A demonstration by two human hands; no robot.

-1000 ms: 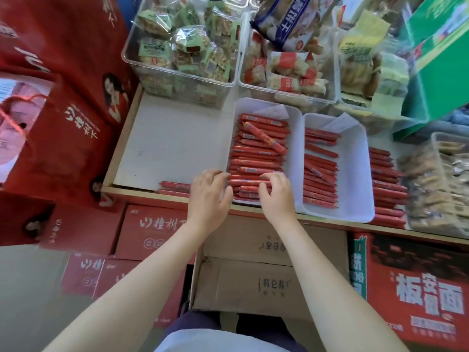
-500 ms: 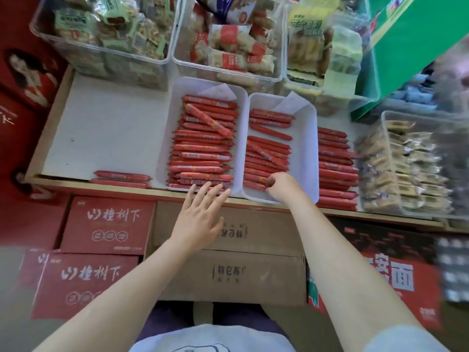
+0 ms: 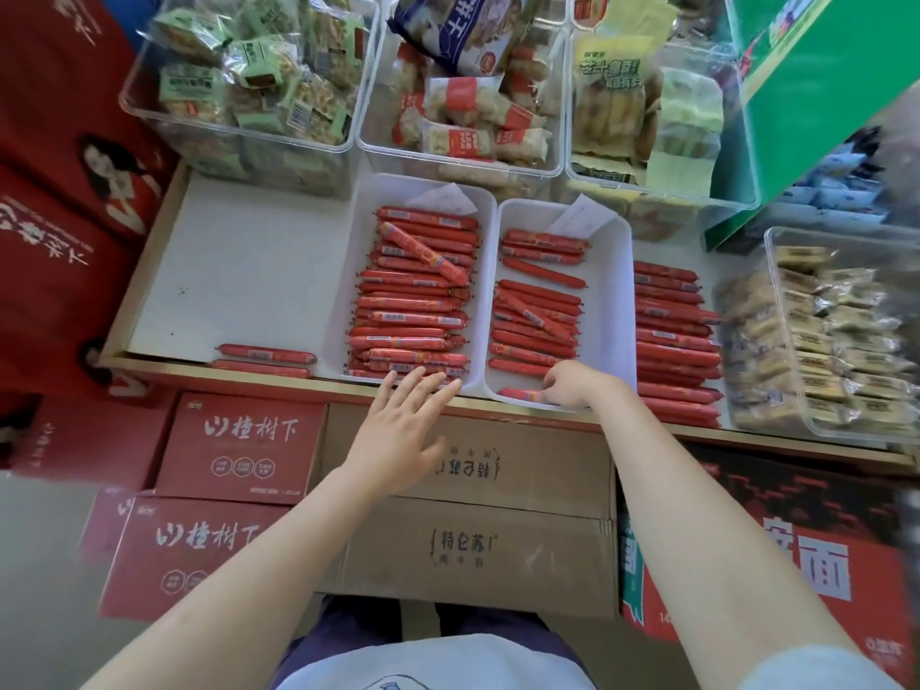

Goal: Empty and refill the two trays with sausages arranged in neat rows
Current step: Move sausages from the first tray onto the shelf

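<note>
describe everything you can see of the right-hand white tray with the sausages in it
The right tray is a white, rounded-corner rectangular tub, plastic by its look, lying flat on the shelf against the left tray. It is partly filled: red sausages lie mostly crosswise, a few askew, with bare floor along its right side. A white paper slip leans in its far corner. The right hand reaches over its near rim, gripping a sausage there.

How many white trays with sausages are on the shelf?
2. The left tray is nearly full; the left hand reaches its near edge. The right tray, touching it, is fuller at its left side; the right hand holds a sausage there.
</note>
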